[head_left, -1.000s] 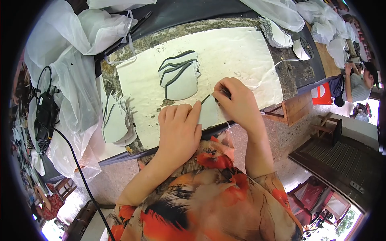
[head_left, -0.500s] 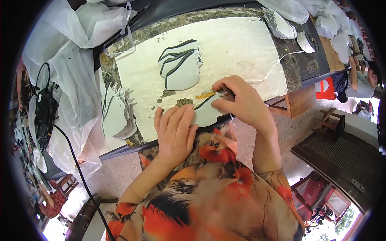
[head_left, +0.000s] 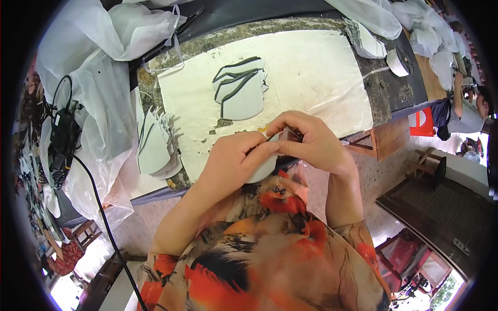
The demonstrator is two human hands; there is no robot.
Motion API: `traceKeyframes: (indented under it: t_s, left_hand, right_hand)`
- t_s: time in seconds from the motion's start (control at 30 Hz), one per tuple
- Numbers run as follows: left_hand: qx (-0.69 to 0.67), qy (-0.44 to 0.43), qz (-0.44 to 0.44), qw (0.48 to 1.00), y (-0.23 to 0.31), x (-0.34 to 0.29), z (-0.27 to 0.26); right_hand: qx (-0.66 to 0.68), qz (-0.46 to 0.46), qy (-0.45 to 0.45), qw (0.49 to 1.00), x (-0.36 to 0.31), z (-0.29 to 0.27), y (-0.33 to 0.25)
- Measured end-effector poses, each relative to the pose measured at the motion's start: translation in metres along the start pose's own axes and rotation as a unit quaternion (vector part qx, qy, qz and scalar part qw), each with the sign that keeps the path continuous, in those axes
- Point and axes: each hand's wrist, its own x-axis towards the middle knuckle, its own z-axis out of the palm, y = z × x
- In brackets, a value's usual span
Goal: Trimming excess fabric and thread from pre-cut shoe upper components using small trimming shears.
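My left hand [head_left: 233,158] is closed, thumb and fingers pinching the upper edge of a pale, flat cut piece [head_left: 263,171], seemingly a shoe-upper part. Right beside it, my right hand [head_left: 317,144] pinches the same piece's far end. Something small and dark shows among the right fingers; its kind is unclear. Most of the piece is covered by my hands. Beyond them, several similar pale pieces with black edge strips [head_left: 244,101] lie overlapping on the white sheet [head_left: 316,78].
A fanned stack of pale pieces [head_left: 154,150] lies at the left, another stack [head_left: 365,41] at the far right. Nearby is a white tape roll [head_left: 398,62]. Plastic bags [head_left: 96,98] and a black adapter with cable [head_left: 63,136] occupy the left side. Other people sit farther off.
My left hand has moved from lying spread on the piece to pinching its upper edge, close against my right hand. The piece looks more tilted and covered.
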Motion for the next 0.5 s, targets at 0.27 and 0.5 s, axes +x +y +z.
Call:
traceKeyframes:
  t_s: [0.27,0.5]
  left_hand:
    - [-0.404,0.018,-0.164,0.900,-0.026,-0.006,-0.007]
    - [-0.436,0.057,-0.174,0.881,-0.012,-0.014,-0.009]
  right_hand:
    - [-0.197,-0.164,0.057,0.965,-0.006,-0.005,-0.003]
    - [-0.384,-0.147,0.136,0.901,0.006,0.016,-0.013]
